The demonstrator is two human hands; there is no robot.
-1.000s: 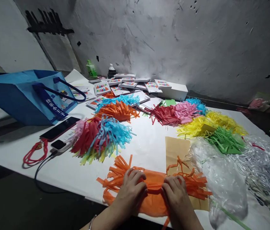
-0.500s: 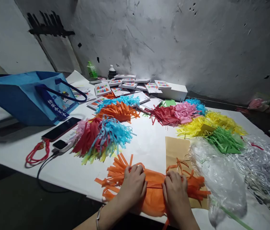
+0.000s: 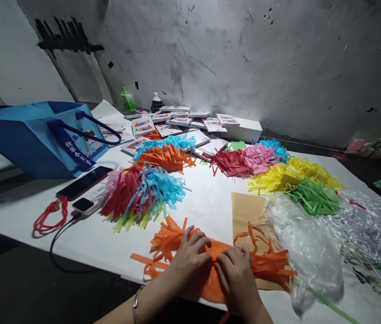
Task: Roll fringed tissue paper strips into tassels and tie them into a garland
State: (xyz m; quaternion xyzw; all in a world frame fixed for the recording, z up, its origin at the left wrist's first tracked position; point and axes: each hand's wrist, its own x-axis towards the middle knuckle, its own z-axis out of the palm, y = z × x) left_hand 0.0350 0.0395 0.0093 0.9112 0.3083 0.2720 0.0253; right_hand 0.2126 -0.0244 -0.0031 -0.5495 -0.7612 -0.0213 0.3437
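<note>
An orange fringed tissue paper piece (image 3: 265, 263) lies at the near edge of the white table (image 3: 207, 202). My left hand (image 3: 188, 258) rests on its left half, fingers curled and pressing the paper. Close beside it, my right hand (image 3: 236, 276) presses the middle of the same piece, fingers bent down. The two hands nearly touch. Orange fringe sticks out on both sides of them. Part of the piece lies over a tan sheet (image 3: 247, 209).
Piles of fringed paper in several colours (image 3: 143, 191) cover the table. A blue bag (image 3: 38, 135), a phone (image 3: 84, 182), a red cord (image 3: 47, 218) and a cable sit at the left. Small white boxes (image 3: 183, 119) lie at the back, clear plastic wrap (image 3: 308, 243) at the right.
Both hands have drawn closer together on the orange paper, gathering its middle. The fringe at the left has bunched up and the view has shifted slightly.
</note>
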